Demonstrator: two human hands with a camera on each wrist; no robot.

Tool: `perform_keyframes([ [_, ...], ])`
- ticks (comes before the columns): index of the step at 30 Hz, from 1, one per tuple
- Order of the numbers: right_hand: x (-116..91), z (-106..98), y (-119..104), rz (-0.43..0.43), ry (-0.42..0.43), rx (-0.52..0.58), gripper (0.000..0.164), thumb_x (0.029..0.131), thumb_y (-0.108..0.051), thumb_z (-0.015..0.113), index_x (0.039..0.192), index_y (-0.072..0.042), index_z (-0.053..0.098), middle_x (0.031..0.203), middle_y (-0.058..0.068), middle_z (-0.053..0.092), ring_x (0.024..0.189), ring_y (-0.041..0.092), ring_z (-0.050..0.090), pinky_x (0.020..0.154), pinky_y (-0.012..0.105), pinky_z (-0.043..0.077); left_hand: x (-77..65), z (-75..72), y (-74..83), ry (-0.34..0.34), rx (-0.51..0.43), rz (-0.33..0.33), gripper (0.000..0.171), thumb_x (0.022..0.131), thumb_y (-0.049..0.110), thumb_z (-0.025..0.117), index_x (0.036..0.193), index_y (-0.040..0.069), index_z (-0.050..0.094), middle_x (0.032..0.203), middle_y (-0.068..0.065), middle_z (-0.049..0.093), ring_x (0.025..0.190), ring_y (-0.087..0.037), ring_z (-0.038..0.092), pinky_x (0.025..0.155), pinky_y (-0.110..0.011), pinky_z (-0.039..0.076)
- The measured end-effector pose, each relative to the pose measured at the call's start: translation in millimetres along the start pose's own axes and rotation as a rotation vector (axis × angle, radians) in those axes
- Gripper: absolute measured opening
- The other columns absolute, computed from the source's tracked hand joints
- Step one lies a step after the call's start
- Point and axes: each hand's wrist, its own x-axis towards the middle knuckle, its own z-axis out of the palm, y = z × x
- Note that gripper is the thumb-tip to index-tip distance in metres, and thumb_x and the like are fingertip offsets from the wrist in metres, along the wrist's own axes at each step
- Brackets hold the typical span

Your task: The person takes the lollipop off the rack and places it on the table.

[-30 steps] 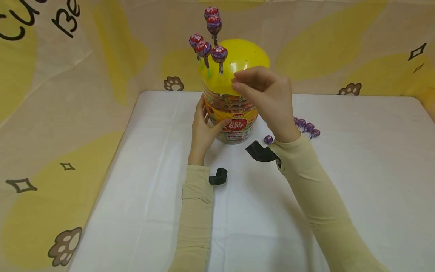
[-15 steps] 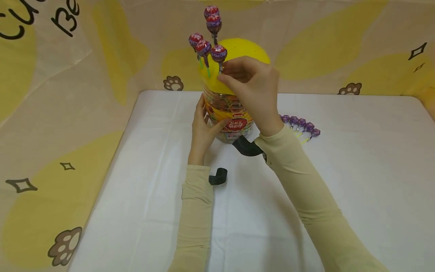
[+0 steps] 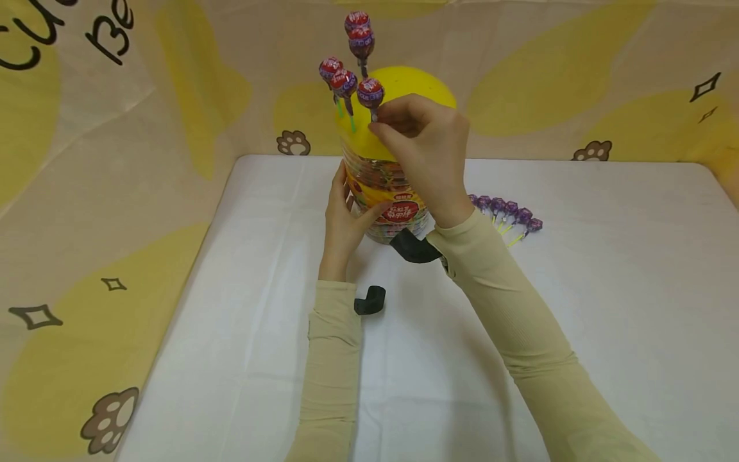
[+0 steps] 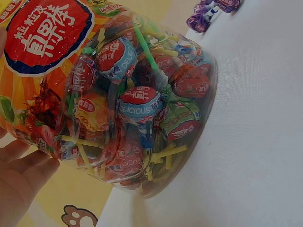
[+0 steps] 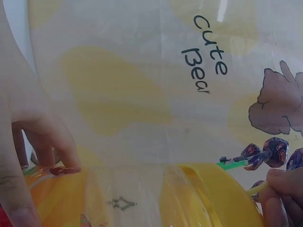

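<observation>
A clear plastic jar (image 3: pixel 381 172) full of wrapped lollipops (image 4: pixel 139 104) stands upright under a domed yellow lid (image 3: pixel 416 83). My left hand (image 3: pixel 346 221) grips the jar's side around its label, thumb in front and fingers behind. Several purple-and-red lollipops (image 3: pixel 344 83) stick up from the lid's left part. At the front one, a lollipop (image 3: pixel 371 94), my right hand (image 3: pixel 430 144) pinches the stick just below the wrapped head. In the right wrist view, a yellow stick (image 5: pixel 258 189) runs between the lid and those fingertips (image 5: pixel 279 182).
A row of purple lollipops (image 3: pixel 511 208) with yellow sticks lies on the white table (image 3: pixel 606 289), right of the jar. Behind rises a patterned yellow-and-beige backdrop (image 3: pixel 519 77). Black curved mounts (image 3: pixel 371 300) project from the sleeves.
My right hand has moved left across the lid's front to the front lollipop and now pinches its stick. The left hand keeps its grip on the jar.
</observation>
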Motion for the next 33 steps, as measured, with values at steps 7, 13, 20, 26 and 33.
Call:
perform_keyframes([
  [7,2.2,1.4,3.3,-0.051,0.042,0.114,0.014,0.080,-0.001,0.073,0.089,0.009,0.070,0.088,0.016,0.070,0.078,0.017,0.068,0.076,0.026,0.056,-0.4,0.3,0.5,-0.003,0.007,-0.004,0.094,0.081,0.029,0.076,0.152,0.014,0.016,0.153,-0.003,0.023,0.138,-0.020,0.028,0.111,-0.033,0.029],
  [13,4.0,-6.4,5.0,0.041,0.031,0.263,0.014,0.080,0.001,0.073,0.090,0.009,0.069,0.089,0.014,0.069,0.079,0.017,0.066,0.080,0.029,0.055,-0.3,0.8,-0.2,-0.003,-0.001,0.002,0.092,0.082,0.027,0.075,0.151,0.014,0.017,0.153,-0.003,0.024,0.138,-0.021,0.028,0.112,-0.035,0.028],
  [20,0.4,-20.8,8.2,0.156,-0.017,0.365,0.015,0.080,0.001,0.072,0.094,0.006,0.070,0.092,0.009,0.069,0.088,0.021,0.065,0.087,0.031,0.053,-0.3,0.3,1.4,-0.005,-0.021,-0.005,0.092,0.082,0.027,0.075,0.152,0.015,0.017,0.153,-0.002,0.025,0.138,-0.021,0.027,0.112,-0.036,0.027],
  [26,-12.1,-40.8,16.8,0.208,0.004,0.399,0.011,0.080,0.000,0.073,0.091,0.001,0.072,0.090,0.009,0.068,0.087,0.025,0.063,0.085,0.030,0.053,0.3,0.5,1.7,-0.009,-0.031,-0.011,0.095,0.080,0.027,0.077,0.152,0.016,0.016,0.153,-0.001,0.024,0.139,-0.018,0.026,0.112,-0.033,0.027],
  [33,-33.6,-55.9,33.9,0.250,0.014,0.401,0.005,0.080,-0.001,0.073,0.084,-0.004,0.074,0.085,0.009,0.067,0.077,0.025,0.062,0.077,0.028,0.055,0.2,0.6,0.9,-0.008,-0.041,0.002,0.096,0.080,0.025,0.077,0.152,0.014,0.015,0.153,-0.002,0.023,0.139,-0.020,0.026,0.112,-0.034,0.026],
])
